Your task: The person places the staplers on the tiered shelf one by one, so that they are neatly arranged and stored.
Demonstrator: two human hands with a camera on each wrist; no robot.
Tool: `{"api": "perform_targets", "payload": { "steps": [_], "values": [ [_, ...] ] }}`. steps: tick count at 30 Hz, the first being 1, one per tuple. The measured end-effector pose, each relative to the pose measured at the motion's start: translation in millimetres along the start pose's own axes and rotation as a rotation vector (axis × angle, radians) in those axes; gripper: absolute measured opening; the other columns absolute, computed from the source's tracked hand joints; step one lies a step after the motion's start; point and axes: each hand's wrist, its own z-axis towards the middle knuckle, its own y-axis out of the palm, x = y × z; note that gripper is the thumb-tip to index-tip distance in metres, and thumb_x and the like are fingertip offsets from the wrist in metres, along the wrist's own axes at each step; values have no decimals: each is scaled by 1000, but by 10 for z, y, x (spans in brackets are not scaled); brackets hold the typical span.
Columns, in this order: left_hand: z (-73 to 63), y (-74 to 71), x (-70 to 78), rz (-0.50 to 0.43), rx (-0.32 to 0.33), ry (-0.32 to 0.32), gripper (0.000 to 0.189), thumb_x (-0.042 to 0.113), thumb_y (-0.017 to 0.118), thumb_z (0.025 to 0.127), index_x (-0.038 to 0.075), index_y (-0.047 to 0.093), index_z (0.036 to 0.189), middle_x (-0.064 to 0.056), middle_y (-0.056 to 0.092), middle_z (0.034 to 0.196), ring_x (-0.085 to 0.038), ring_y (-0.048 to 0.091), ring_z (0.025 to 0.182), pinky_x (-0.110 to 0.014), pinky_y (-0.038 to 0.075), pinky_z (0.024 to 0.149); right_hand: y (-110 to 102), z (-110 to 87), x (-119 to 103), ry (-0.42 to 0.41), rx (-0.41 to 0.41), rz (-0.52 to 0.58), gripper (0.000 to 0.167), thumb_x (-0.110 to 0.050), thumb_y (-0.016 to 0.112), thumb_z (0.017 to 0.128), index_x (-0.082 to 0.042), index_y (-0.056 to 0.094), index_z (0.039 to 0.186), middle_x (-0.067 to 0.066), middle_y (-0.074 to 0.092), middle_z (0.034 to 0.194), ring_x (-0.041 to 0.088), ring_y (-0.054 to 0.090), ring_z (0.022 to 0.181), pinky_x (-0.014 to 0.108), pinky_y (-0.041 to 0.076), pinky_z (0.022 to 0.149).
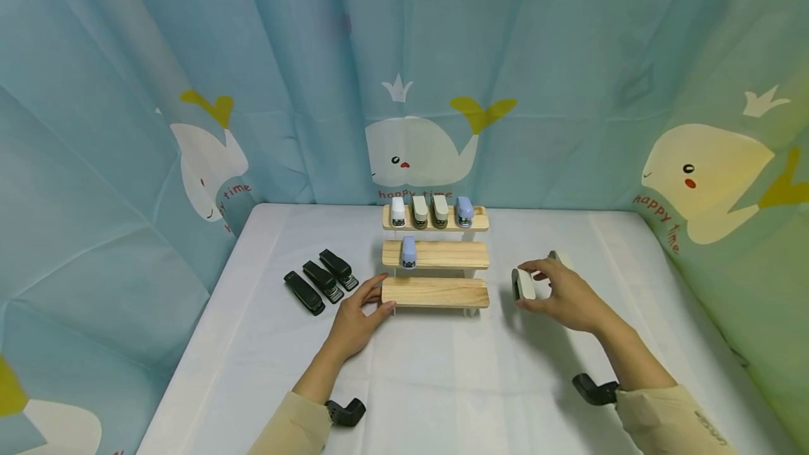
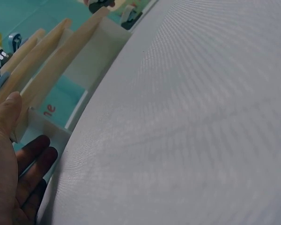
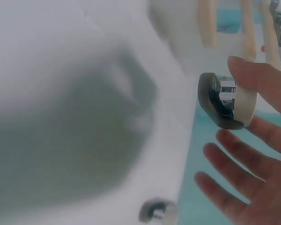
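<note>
My right hand (image 1: 571, 298) pinches a cream mini stapler (image 1: 524, 285) with a dark base between thumb and fingers, over the table right of the rack. In the right wrist view that stapler (image 3: 243, 104) shows end-on, the lower fingers spread beneath it. Another pale stapler (image 1: 559, 258) lies just behind this hand. A three-tier wooden rack (image 1: 442, 292) stands at the middle. My left hand (image 1: 355, 320) grips the left end of its lowest shelf, thumb at the front corner. A blue stapler (image 1: 409, 252) sits on the left of the middle shelf; the lowest shelf is bare.
On the top shelf stand a white stapler (image 1: 397, 211), two cream staplers (image 1: 420, 212) and a blue stapler (image 1: 464, 211). Three black staplers (image 1: 322, 281) lie on the white tabletop (image 1: 430, 378) left of the rack. A blue-green whale-print curtain (image 1: 284, 90) surrounds the table's back and sides.
</note>
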Motion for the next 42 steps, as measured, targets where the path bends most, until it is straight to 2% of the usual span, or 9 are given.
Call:
{"api": "perform_targets", "payload": {
  "steps": [11,26,36,42],
  "values": [
    [-9,-1,9,-15,-6,-23,64,51,71,95,37,48,153,6,73,129,-19,68,122,-56,46,112,-46,29,-144,-11,20,14,67,-33,87,86,-6,58,140,18,62,134,43,62,121,62,51,98],
    [-21,7,-5,-11,-9,-32,64,49,71,96,37,47,153,6,74,127,-19,69,121,-53,47,112,-69,143,-367,-30,30,9,67,-34,86,87,-7,59,141,15,63,135,41,61,122,59,51,99],
    [-25,4,22,-21,0,-28,64,47,73,96,35,49,153,5,74,127,-22,69,121,-57,45,112,-80,192,-465,-37,42,11,67,-33,86,86,-7,59,141,15,63,135,39,62,122,58,51,99],
    [-11,8,7,-19,-1,-39,64,47,73,95,36,49,153,7,74,127,-20,69,121,-55,45,113,-73,237,-530,-69,58,32,67,-32,87,86,-6,59,141,16,64,135,40,63,120,58,52,99]
  ]
}}
